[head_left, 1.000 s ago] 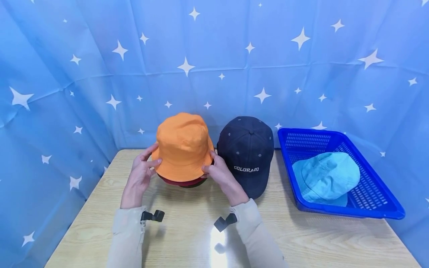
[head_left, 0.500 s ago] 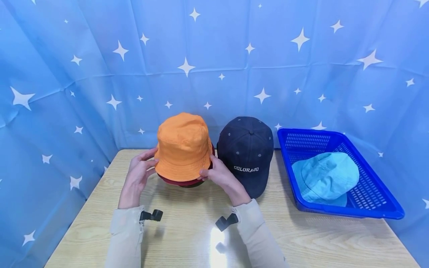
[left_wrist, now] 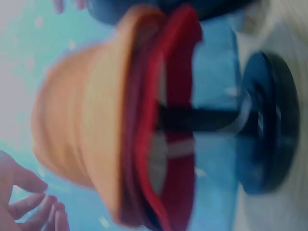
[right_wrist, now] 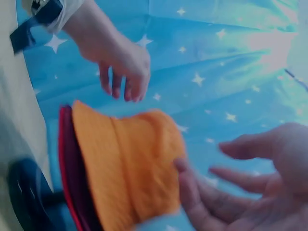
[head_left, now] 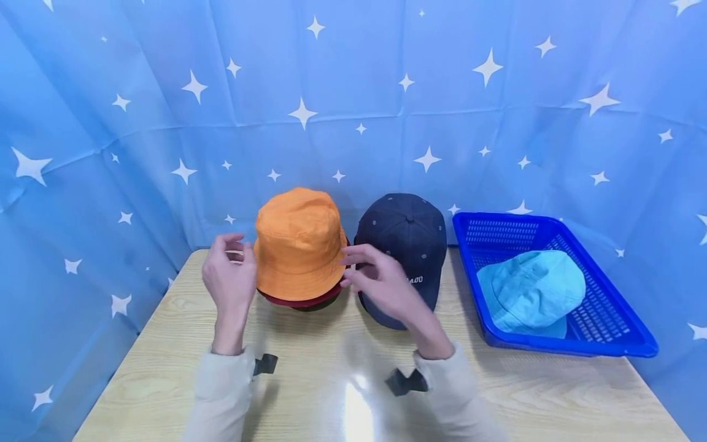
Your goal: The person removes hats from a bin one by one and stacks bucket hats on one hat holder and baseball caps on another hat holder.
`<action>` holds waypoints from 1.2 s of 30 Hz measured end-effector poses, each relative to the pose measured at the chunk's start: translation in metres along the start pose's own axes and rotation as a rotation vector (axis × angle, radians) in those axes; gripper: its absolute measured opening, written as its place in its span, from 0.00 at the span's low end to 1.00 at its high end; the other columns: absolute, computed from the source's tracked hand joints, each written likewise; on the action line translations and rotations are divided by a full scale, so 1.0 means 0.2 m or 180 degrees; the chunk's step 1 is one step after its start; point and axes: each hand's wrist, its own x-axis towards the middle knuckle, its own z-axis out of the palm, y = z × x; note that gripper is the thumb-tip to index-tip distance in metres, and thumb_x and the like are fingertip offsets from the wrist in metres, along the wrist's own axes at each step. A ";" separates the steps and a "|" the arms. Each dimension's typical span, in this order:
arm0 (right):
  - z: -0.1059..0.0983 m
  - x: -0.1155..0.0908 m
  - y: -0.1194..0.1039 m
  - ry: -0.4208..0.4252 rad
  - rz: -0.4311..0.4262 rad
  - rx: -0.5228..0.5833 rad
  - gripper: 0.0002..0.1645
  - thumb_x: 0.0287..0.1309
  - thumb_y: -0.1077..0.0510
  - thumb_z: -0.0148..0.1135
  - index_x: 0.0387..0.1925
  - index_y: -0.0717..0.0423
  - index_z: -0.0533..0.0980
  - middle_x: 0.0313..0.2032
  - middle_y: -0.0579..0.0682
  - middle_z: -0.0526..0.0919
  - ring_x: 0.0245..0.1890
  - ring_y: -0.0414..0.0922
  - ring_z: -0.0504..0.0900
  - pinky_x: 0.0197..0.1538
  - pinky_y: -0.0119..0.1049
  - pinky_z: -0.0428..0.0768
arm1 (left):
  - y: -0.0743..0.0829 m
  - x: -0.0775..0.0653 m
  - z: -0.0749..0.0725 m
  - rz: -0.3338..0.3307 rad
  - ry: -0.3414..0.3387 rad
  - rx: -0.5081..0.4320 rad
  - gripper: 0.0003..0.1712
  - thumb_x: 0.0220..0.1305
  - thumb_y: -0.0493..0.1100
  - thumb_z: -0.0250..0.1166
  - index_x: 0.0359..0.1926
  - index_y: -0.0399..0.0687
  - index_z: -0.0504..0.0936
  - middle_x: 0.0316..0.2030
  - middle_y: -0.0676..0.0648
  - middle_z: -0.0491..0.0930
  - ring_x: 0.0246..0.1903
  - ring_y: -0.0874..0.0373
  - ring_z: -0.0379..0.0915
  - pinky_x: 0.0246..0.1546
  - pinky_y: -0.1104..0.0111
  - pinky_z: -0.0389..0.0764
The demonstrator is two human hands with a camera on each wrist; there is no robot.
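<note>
An orange bucket hat [head_left: 298,245] sits crown up over dark red headwear [left_wrist: 180,82] on a black stand [left_wrist: 272,130] with a round base. At its left side is my left hand [head_left: 232,273], fingers loosely bent and holding nothing; in the right wrist view that hand is apart from the hat. My right hand [head_left: 386,282] hovers by the hat's right side, fingers spread, and hides part of the navy cap [head_left: 405,233]. Whether the right fingertips touch the orange brim I cannot tell. Part of the cap's white lettering shows past the hand.
A blue plastic basket [head_left: 558,345] stands at the right of the wooden table [head_left: 309,380], with a light blue hat [head_left: 536,294] inside. Behind the table hangs a blue curtain [head_left: 364,61] with white stars.
Both hands have let go of the orange hat's brim and their fingers have loosened. My right wrist has shifted right, across the navy cap. The orange hat stays on the stand.
</note>
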 end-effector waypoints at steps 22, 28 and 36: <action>-1.18 -0.54 0.31 0.2058 0.1633 -0.1985 0.40 0.74 0.40 0.53 0.73 0.63 0.66 0.73 0.71 0.66 0.66 0.69 0.69 0.60 0.61 0.76 | 0.75 -0.93 0.55 0.0276 -0.4033 -0.1560 0.19 0.70 0.46 0.67 0.60 0.55 0.77 0.39 0.57 0.84 0.27 0.76 0.78 0.29 0.78 0.82; -1.30 -0.68 0.36 0.1263 0.2181 -0.2037 0.57 0.71 0.28 0.49 0.75 0.73 0.53 0.70 0.85 0.54 0.63 0.81 0.60 0.54 0.74 0.71 | 0.79 -1.06 0.72 -0.0501 -0.4575 -0.2036 0.27 0.70 0.44 0.67 0.67 0.55 0.75 0.46 0.56 0.80 0.36 0.68 0.83 0.37 0.72 0.86; -1.30 -0.69 0.35 0.1248 0.2197 -0.1974 0.46 0.71 0.30 0.52 0.66 0.68 0.69 0.71 0.82 0.56 0.63 0.79 0.62 0.50 0.67 0.75 | 0.81 -1.14 0.82 -0.1071 -0.4569 -0.2410 0.28 0.70 0.41 0.65 0.69 0.52 0.75 0.44 0.57 0.76 0.39 0.56 0.86 0.43 0.68 0.87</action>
